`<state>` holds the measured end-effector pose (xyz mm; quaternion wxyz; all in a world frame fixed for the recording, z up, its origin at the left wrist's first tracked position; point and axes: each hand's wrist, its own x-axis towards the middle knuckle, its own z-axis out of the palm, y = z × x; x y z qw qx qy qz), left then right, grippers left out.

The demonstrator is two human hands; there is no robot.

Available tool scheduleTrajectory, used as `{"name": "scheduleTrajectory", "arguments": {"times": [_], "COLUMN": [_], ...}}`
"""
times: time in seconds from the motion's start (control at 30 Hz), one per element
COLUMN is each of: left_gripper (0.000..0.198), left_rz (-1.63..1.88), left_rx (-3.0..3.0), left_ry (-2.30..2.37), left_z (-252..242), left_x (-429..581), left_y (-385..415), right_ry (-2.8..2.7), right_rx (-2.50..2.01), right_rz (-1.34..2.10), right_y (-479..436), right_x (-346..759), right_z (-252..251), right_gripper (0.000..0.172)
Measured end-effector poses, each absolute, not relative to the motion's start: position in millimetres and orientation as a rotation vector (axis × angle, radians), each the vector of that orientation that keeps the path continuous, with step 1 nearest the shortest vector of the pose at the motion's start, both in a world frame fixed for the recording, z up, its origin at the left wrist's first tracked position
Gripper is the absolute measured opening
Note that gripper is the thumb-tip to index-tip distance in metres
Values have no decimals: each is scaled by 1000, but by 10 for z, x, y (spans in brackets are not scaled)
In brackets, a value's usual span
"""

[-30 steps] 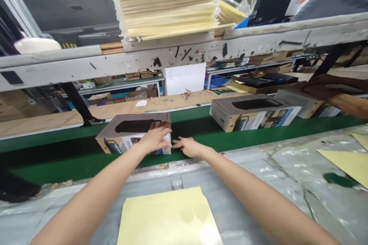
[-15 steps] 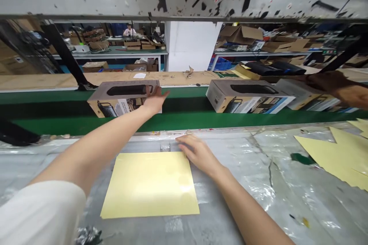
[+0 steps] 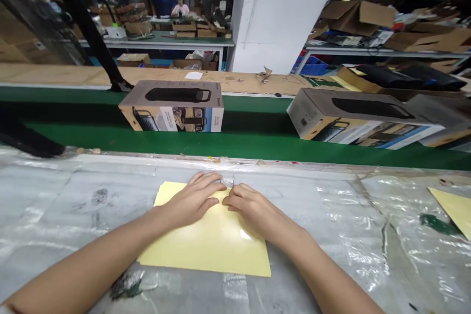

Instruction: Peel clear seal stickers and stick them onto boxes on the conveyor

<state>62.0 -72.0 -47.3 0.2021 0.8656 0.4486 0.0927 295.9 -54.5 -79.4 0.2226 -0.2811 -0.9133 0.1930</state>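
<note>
A pale yellow sheet (image 3: pixel 209 243) lies flat on the plastic-covered worktable (image 3: pixel 73 206) in front of me. My left hand (image 3: pixel 193 198) rests on its far edge with fingers stretched forward and flat. My right hand (image 3: pixel 248 206) sits beside it on the sheet, fingers curled toward the far edge, touching something small and shiny there that I cannot make out. A printed product box (image 3: pixel 172 106) stands on the green conveyor belt (image 3: pixel 250 144) beyond the hands.
A second printed box (image 3: pixel 353 117) lies on the belt to the right, with more boxes behind it. Another yellow sheet (image 3: pixel 454 208) and a green scrap (image 3: pixel 434 223) lie at the table's right. Shelves with cartons fill the background, where a person sits far off.
My left hand left the box on the belt and came down onto the yellow sheet beside my right hand. The view tilted down. The other person's arm at the right is gone.
</note>
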Motion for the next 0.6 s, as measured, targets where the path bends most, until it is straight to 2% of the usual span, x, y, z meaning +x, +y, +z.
{"name": "scheduleTrajectory", "arguments": {"times": [0.17,0.33,0.6], "left_gripper": [35,33,34], "left_rz": [284,265,241], "left_rx": [2442,2452,2439], "left_ry": [1241,1248,1279], "left_z": [-498,-499,-495], "left_x": [638,628,634], "left_y": [-701,-731,-734], "right_ry": [-2499,-2517,-2525], "right_rx": [-750,-751,-749], "right_rz": [586,585,586], "right_y": [-515,-516,-515], "right_x": [2891,2891,2898], "right_z": [-809,-809,-798], "right_gripper": [20,23,15]}}
